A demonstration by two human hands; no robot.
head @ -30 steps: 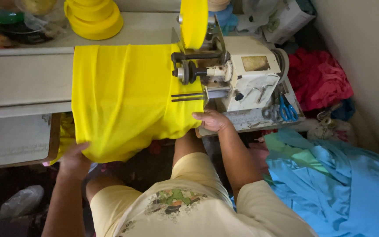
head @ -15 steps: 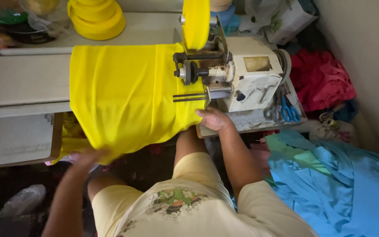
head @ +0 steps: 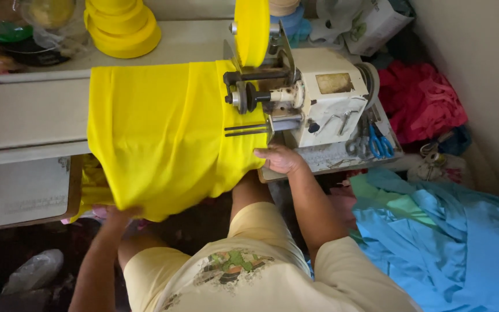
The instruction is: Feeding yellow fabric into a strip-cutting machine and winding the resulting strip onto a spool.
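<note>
A bright yellow cloth point(head: 163, 133) lies spread over the table and hangs off its front edge. My left hand point(head: 123, 212) grips the hanging lower edge of that cloth, with the fingers partly hidden under it. My right hand point(head: 280, 158) rests flat on the cloth's right edge, just in front of the cream sewing machine point(head: 319, 104). A roll of yellow tape point(head: 252, 32) stands on top of the machine.
Stacked yellow tape rolls point(head: 123, 26) sit at the back of the table point(head: 30, 112). Blue-handled scissors point(head: 379, 141) lie right of the machine. A red cloth pile point(head: 420, 101) and a blue cloth pile point(head: 451, 242) fill the floor on the right.
My left hand has slid right along the cloth's hanging edge. The cloth has gathered slightly towards the machine. My right hand has stayed in place.
</note>
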